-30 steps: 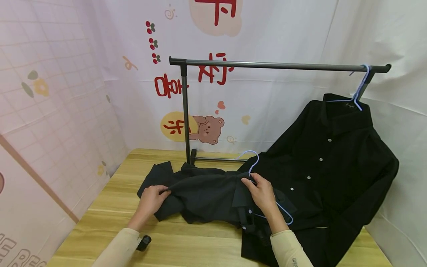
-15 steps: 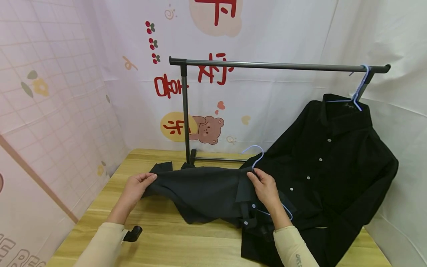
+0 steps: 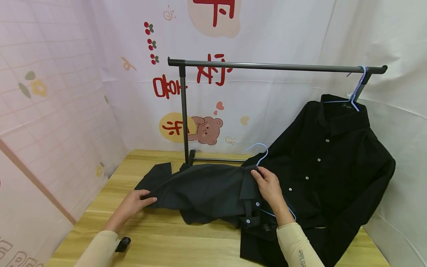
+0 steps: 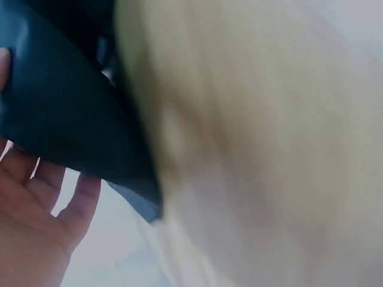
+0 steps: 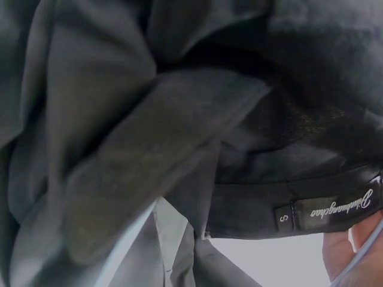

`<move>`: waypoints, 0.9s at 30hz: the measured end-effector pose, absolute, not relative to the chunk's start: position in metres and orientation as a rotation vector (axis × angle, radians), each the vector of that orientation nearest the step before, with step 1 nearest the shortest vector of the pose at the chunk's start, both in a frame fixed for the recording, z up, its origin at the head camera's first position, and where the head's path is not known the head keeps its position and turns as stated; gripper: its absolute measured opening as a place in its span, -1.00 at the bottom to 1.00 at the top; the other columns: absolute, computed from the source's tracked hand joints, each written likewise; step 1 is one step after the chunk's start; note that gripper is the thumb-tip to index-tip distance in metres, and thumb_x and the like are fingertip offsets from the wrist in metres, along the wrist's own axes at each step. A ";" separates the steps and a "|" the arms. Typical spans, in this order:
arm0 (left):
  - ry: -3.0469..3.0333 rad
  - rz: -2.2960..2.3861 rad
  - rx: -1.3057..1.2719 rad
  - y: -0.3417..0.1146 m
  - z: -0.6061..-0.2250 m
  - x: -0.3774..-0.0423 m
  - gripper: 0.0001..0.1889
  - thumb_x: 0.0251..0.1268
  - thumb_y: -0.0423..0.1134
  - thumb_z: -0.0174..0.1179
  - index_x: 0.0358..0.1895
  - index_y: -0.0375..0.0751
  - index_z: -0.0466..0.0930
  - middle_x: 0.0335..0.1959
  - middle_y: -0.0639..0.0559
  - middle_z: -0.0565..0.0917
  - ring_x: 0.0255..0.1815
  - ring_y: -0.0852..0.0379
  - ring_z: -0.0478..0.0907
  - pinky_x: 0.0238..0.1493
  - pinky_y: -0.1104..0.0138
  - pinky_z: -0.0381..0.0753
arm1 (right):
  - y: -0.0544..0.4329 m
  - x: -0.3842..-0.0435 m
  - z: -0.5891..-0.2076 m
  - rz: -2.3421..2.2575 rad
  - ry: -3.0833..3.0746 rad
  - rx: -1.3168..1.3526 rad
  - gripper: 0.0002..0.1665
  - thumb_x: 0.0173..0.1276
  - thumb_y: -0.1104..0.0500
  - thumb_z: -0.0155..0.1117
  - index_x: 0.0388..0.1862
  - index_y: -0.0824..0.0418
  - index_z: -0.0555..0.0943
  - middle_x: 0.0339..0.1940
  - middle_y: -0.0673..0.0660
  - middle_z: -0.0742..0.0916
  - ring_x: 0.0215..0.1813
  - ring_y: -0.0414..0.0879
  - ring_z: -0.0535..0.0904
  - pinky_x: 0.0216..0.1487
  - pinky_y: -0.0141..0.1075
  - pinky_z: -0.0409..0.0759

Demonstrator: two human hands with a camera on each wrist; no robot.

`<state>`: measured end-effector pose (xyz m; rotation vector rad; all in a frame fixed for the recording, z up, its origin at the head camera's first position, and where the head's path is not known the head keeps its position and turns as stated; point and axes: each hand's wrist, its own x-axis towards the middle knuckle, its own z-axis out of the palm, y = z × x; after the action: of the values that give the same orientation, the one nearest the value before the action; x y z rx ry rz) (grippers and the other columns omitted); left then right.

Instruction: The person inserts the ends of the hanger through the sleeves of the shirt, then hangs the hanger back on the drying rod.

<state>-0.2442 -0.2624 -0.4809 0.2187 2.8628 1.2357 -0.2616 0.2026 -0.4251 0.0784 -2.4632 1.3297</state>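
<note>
A black shirt (image 3: 207,189) with pale buttons lies sideways on the table, collar to the right. My left hand (image 3: 133,204) pinches its lower edge at the left. In the left wrist view, the fingers of that left hand (image 4: 42,203) are beneath the dark cloth (image 4: 66,113), the thumb above. My right hand (image 3: 271,189) grips the collar together with a light-blue hanger (image 3: 267,152), whose hook points up. The right wrist view shows the collar label (image 5: 332,210) close to fingertips (image 5: 340,254) and the hanger wire. Part of the hanger is hidden by the shirt.
A second black shirt (image 3: 333,167) hangs at the right end of a dark metal rack (image 3: 273,66), on a blue hanger (image 3: 357,89). Its lower part spreads over the wooden table (image 3: 180,244). Printed white cloth (image 3: 280,33) stands behind.
My left hand has moved left, rising with the shirt's edge and then coming down, drawing the cloth straighter. My right hand has shifted slightly right and up with the collar and hanger.
</note>
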 end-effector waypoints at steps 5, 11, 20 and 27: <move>2.881 1.186 0.160 -0.284 -0.490 -0.235 -0.58 0.35 -0.05 0.30 0.04 -0.36 0.64 0.07 -0.28 0.60 0.13 -0.28 0.50 0.08 -0.07 0.50 | 0.205 -0.264 -0.428 1.351 -2.456 0.049 -0.73 0.52 0.07 0.19 -0.10 0.25 0.67 -0.49 0.11 0.62 -0.39 -0.05 0.50 -0.33 -0.24 0.46; 2.902 1.258 0.139 -0.303 -0.488 -0.234 -0.55 0.52 -0.03 0.10 0.13 -0.41 0.58 0.21 -0.41 0.51 0.26 -0.39 0.40 0.15 -0.16 0.43 | 0.207 -0.266 -0.429 1.379 -2.444 0.025 -0.71 0.53 0.05 0.18 -0.07 0.26 0.68 -0.47 0.12 0.64 -0.40 -0.08 0.50 -0.35 -0.26 0.47; 2.712 2.045 0.057 -0.316 -0.423 -0.244 -0.74 0.54 -0.09 0.08 -0.14 -0.20 0.66 -0.23 0.39 0.59 -0.05 0.41 0.38 -0.08 0.54 0.29 | 0.210 -0.266 -0.428 1.406 -2.420 0.025 -0.70 0.54 0.07 0.16 -0.08 0.28 0.67 -0.47 0.13 0.64 -0.41 -0.10 0.50 -0.37 -0.29 0.48; 2.924 1.840 0.089 -0.328 -0.395 -0.253 -0.70 0.48 -0.03 0.15 -0.12 -0.20 0.70 -0.37 0.29 0.65 -0.31 0.34 0.51 -0.31 0.52 0.49 | 0.210 -0.265 -0.426 1.437 -2.408 0.040 -0.72 0.53 0.08 0.18 -0.10 0.28 0.68 -0.52 0.12 0.64 -0.47 -0.12 0.50 -0.42 -0.31 0.48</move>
<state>-0.2529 -0.3277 -0.3945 0.0895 2.9240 1.8396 -0.2654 0.2105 -0.4262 0.0398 -2.4085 1.4367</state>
